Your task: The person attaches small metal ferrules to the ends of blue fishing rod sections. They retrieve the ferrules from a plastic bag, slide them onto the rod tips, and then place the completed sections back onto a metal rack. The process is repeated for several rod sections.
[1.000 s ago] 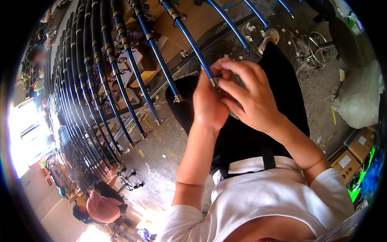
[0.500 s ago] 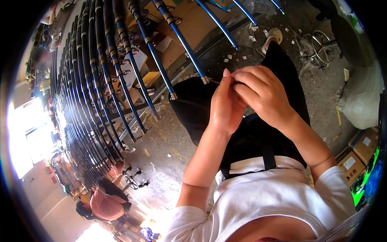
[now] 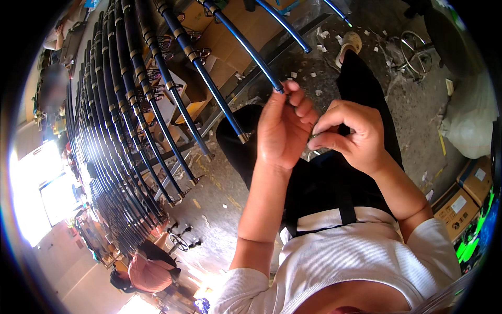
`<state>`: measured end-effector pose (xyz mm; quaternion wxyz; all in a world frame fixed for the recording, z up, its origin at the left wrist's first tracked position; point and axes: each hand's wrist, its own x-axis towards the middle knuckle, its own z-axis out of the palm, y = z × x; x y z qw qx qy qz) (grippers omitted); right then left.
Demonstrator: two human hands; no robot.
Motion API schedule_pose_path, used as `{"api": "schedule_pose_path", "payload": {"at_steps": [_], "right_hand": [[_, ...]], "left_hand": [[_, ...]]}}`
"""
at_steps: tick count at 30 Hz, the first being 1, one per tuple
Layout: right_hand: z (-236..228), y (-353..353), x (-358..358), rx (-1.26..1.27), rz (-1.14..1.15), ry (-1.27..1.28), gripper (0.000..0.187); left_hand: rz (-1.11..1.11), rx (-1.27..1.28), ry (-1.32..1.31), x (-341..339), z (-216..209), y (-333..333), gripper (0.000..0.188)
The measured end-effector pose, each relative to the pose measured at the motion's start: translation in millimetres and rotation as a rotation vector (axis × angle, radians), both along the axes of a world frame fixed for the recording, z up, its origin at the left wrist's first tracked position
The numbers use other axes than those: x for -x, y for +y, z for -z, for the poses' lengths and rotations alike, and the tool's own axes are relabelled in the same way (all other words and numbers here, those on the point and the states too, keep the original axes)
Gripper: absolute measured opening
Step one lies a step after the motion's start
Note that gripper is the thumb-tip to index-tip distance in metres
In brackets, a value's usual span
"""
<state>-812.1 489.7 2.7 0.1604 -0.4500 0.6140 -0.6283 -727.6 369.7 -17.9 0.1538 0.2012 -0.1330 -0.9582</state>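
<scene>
toward twelve o'clock, a slanting blue rod [image 3: 251, 55] has its lower end grasped by the left hand [image 3: 284, 128]. at three o'clock from this hand, the right hand [image 3: 354, 135] pinches a tiny thing [image 3: 312, 136], hard to tell; other rods [image 3: 215, 91] are at ten o'clock.

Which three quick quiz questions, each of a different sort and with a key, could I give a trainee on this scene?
1. Multiple choice: what do the left hand's thumb and fingers touch?
A: a pale shoe
B: the lower end of a blue rod
C: a plastic sack

2. True or false: the right hand's thumb and index fingertip are apart from that rod's end.

3. Fill the gap: the cardboard boxes are toward the ____ edge of the picture.

Key: 1 B; 2 true; 3 right.
</scene>
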Motion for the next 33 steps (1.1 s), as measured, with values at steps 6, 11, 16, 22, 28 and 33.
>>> {"api": "schedule_pose_path", "payload": {"at_steps": [6,11,16,22,28,33], "right_hand": [[-10.1,-6.3,5.7,0.093,-0.202,-0.553,0.023],[-2.6,-29.3,12.3,0.319,-0.238,-0.648,0.021],[1.2,-41.7,19.3,0.354,-0.222,-0.417,0.022],[-2.1,-43.0,19.0,0.319,-0.211,-0.428,0.022],[-6.3,-46.1,13.9,0.380,-0.201,-0.520,0.021],[-10.4,-42.4,4.4,0.327,-0.134,-0.603,0.023]], "left_hand": [[-0.060,-0.002,0.207,20.6,-21.2,-32.1,0.035],[-0.057,0.026,0.335,32.4,-29.7,-40.2,0.037],[-0.045,0.150,0.318,32.1,-29.6,-35.1,0.033],[-0.041,0.206,0.316,30.0,-30.6,-33.6,0.032],[-0.036,0.119,0.349,28.3,-35.1,-31.5,0.028],[0.015,0.365,0.352,25.7,-28.2,-37.1,0.022]]}}
